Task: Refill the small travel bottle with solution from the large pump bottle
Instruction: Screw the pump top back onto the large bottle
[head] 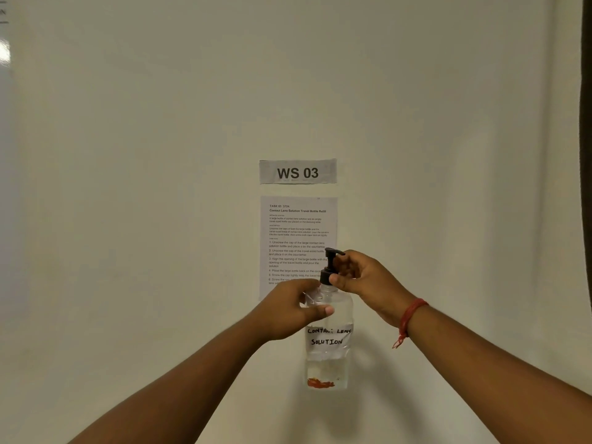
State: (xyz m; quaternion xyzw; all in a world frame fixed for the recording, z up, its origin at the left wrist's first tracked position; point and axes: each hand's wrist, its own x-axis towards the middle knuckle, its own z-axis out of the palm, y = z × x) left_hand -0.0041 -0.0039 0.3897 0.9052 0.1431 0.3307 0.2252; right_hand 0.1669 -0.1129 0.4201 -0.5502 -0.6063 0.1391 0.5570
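While the large pump bottle (pixel 328 344) is being held upright in mid-air in front of a pale wall (pixel 160 187), its clear body is showing a handwritten label reading "CONTACT LENS SOLUTION" and a low level of liquid near the base, where an orange-red mark is also showing. The left hand (pixel 293 310) is wrapping its grip around the bottle's shoulder, thumb lying across the front just above the label. The right hand (pixel 362 280) is closing its grip on the black pump cap (pixel 330 267), thumb and fingers pinching the collar just under the spout. A red thread bracelet (pixel 408 318) is sitting on the right wrist, its loose end hanging down.

Behind the bottle, a printed instruction sheet (pixel 298 232) headed "Contact Lens Solution Travel Bottle Refill" is hanging on the wall, its lower part hidden by the hands and the pump. Just above it a paper sign (pixel 298 172) is reading "WS 03". A dark vertical edge (pixel 586 187) is running down the far right.
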